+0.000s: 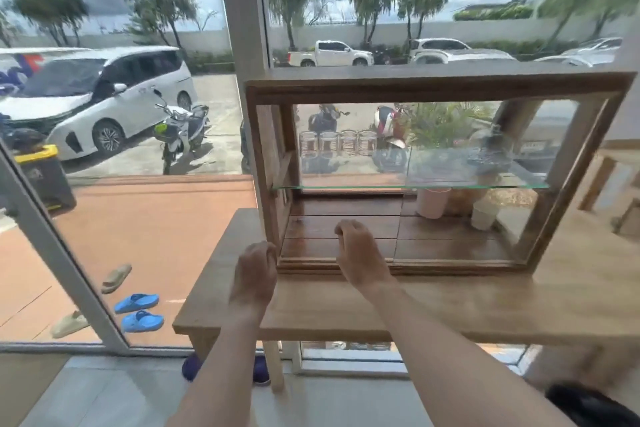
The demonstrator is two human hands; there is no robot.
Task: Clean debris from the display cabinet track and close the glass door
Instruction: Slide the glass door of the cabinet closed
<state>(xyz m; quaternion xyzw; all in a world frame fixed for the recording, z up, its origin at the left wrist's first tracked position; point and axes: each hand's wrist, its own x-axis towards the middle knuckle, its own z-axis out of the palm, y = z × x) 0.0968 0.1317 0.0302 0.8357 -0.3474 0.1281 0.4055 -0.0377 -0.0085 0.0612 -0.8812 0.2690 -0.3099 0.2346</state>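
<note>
A wooden display cabinet (440, 87) with glass sides stands on a wooden table (450, 302) by the window. Its front track (450, 265) runs along the bottom edge. A sliding glass door (460, 218) covers the right half; the left half is open. My left hand (256, 270) rests at the cabinet's lower left corner, fingers curled against the frame. My right hand (356, 250) reaches over the track into the open left half, fingers curled down on the wooden floor. I cannot tell whether either hand holds anything. No debris is visible.
Several glass jars (337, 144) stand on the glass shelf (408, 186). A pink cup (433, 201) and a white cup (483, 215) sit inside at right. Sandals (138, 310) lie outside the window. A black object (588, 406) is at bottom right.
</note>
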